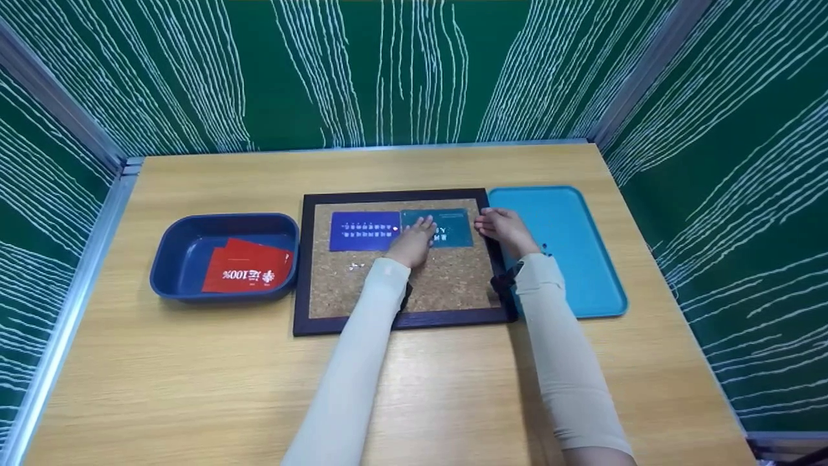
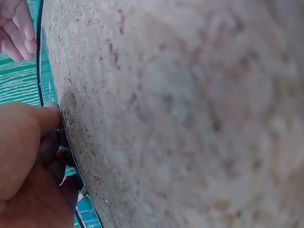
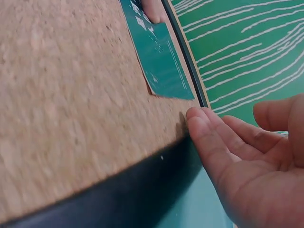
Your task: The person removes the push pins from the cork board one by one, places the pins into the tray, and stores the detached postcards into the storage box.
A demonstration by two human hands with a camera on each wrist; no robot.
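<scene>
A cork board (image 1: pixel 446 285) with a dark frame lies on the table. Side by side along its far part are a purple card (image 1: pixel 363 231) and a green card (image 1: pixel 453 228), both printed with white characters. My left hand (image 1: pixel 414 244) rests on the green card's left part, fingers pressing it near the seam and covering some of the print. Over the board's right frame edge hovers my right hand (image 1: pixel 506 228), its fingers (image 3: pixel 206 137) loosely extended beside the green card's corner, holding nothing. Small white bits (image 1: pixel 356 266) lie on the cork, too small to identify.
Left of the board stands a dark blue bin (image 1: pixel 184 259) with red cards (image 1: pixel 249 265) inside. A light blue tray (image 1: pixel 582 278) lies against the board's right side, with a few tiny dark items (image 1: pixel 545 247) on it. Green, white-streaked panels (image 1: pixel 427 71) enclose the table.
</scene>
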